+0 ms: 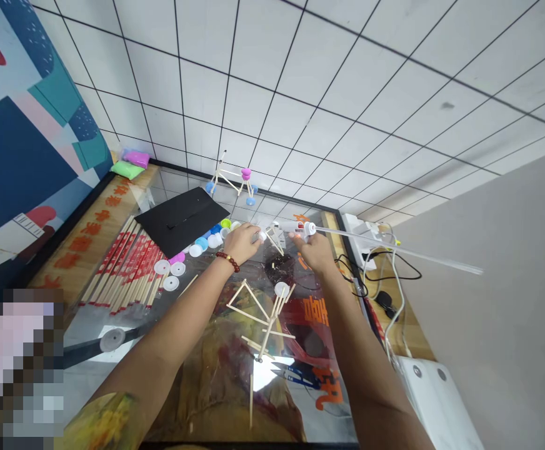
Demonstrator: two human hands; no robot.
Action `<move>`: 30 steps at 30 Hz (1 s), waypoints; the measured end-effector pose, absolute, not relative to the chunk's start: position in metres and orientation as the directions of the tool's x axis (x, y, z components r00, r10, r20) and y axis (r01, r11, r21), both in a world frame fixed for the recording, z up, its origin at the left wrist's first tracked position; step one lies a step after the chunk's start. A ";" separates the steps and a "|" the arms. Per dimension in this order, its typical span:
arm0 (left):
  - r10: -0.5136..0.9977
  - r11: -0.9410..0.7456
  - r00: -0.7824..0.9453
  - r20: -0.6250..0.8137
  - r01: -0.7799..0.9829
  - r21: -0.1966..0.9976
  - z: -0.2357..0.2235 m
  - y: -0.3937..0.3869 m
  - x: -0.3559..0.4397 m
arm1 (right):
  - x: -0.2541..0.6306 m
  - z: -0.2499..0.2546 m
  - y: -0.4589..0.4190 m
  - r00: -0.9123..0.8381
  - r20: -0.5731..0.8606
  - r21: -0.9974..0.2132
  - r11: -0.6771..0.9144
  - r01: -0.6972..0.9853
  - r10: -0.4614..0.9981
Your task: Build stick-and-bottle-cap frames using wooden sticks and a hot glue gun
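My right hand [317, 252] is wrapped round a white glue gun [308, 229], with a long clear glue stick [408, 249] jutting out of its back to the right. The gun's front points at my left hand [243, 244], whose fingers pinch a small white bottle cap [262, 236]. A stick frame [254, 303] made of thin wooden sticks lies on the glass tabletop between my forearms, with a white disc [282, 289] near its upper right. Left of my left hand sit several coloured bottle caps [202, 243].
Paper-wrapped chopsticks [122, 269] and a black sheet [183, 219] lie on the left. A finished-looking stick model with blue wheels [250, 200] stands at the back. Blue-handled pliers [300, 375] lie in front; cables [397, 294] run along the right.
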State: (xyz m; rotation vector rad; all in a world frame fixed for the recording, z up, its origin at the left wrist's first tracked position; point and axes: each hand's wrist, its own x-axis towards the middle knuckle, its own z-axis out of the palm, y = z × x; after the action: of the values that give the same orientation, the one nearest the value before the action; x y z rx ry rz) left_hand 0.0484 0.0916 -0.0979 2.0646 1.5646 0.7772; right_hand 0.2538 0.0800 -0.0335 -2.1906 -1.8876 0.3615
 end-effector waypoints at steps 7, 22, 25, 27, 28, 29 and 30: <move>0.959 -0.284 0.204 0.198 0.716 0.638 -0.099 0.092 0.049 | 0.253 -0.035 0.080 0.131 -0.011 -0.315 -0.128 0.941 0.991; 0.963 -0.270 0.202 0.179 0.725 0.634 -0.097 0.092 0.048 | 0.253 -0.034 0.080 0.122 -0.001 -0.345 -0.115 0.932 0.992; 0.962 -0.272 0.205 0.180 0.719 0.640 -0.097 0.092 0.048 | 0.253 -0.034 0.081 0.124 -0.021 -0.344 -0.124 0.931 0.992; 0.963 -0.270 0.207 0.174 0.713 0.646 -0.097 0.092 0.048 | 0.252 -0.034 0.080 0.121 -0.032 -0.341 -0.125 0.932 0.992; 0.963 -0.269 0.207 0.173 0.712 0.648 -0.097 0.092 0.048 | 0.252 -0.034 0.080 0.117 -0.031 -0.344 -0.121 0.931 0.993; 0.963 -0.268 0.205 0.173 0.712 0.649 -0.097 0.092 0.048 | 0.251 -0.034 0.080 0.111 -0.027 -0.352 -0.114 0.929 0.993; 0.964 -0.267 0.203 0.174 0.713 0.649 -0.098 0.092 0.048 | 0.251 -0.034 0.080 0.101 -0.021 -0.363 -0.102 0.926 0.995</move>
State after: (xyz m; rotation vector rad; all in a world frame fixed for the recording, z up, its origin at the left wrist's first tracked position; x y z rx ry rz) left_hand 0.0484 0.0917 -0.0975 2.0557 1.5581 0.7852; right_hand 0.2510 0.0802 -0.0342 -2.1222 -1.9094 0.3820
